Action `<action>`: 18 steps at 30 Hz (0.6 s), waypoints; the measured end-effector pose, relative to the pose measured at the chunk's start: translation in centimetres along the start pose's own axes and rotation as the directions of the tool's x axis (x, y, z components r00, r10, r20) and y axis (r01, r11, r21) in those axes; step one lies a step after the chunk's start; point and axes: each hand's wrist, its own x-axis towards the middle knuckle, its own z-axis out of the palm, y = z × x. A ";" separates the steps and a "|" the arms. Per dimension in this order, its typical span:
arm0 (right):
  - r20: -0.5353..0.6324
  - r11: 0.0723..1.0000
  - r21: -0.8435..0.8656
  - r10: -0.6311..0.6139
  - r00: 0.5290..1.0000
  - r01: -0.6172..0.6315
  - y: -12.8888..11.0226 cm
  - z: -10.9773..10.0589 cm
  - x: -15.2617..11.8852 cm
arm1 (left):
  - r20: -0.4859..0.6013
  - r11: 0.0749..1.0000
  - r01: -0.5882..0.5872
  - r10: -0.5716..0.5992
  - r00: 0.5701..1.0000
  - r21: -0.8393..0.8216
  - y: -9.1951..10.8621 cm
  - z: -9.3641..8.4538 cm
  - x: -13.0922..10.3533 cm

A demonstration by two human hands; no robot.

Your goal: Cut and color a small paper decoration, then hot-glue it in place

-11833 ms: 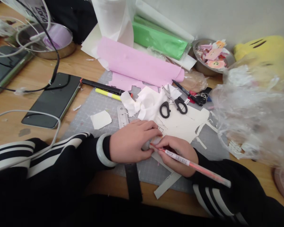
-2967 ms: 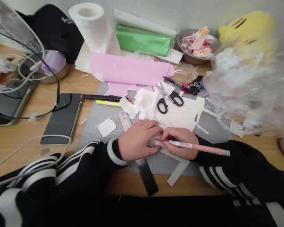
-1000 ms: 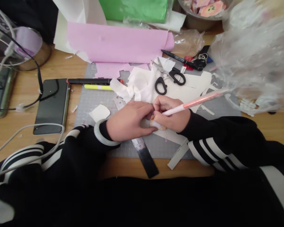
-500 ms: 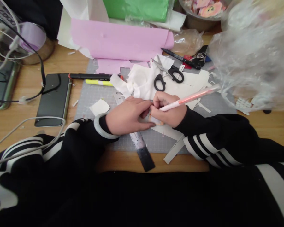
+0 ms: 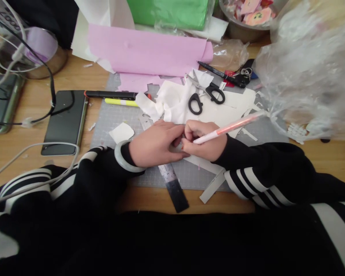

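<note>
My right hand is closed around a white and orange pen, whose rear end slants up to the right. Its tip is hidden by my fingers. My left hand meets it at the fingertips, thumb and fingers closed on a small piece that I cannot make out. Both hands are over a grey cutting mat. Under my left hand passes a metal ruler. Just beyond the hands lie crumpled white paper and black-handled scissors. A white paper scrap rests left of my left hand.
At the back lies a pink sheet, with a green pack behind it. A yellow marker, a black pen and a phone are on the left. A clear plastic bag and a metal bowl stand right.
The fingers of my right hand have shifted slightly, and the small pale piece that showed between the hands is now mostly covered. The whole view has moved a little.
</note>
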 end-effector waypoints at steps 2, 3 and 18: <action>-0.060 1.000 -0.030 -0.008 0.998 0.007 0.0 0.0 0.0 | -0.011 1.000 -0.007 0.007 1.000 -0.002 0.0 0.1 0.0; -0.054 0.999 -0.041 -0.020 0.998 0.018 0.0 0.0 0.0 | -0.018 1.000 -0.011 0.011 1.000 -0.001 -0.1 0.1 0.0; 0.121 0.998 -0.062 -0.020 0.992 0.028 -0.6 -0.3 0.1 | -0.005 1.000 -0.005 0.005 1.000 0.004 -0.1 0.0 -0.1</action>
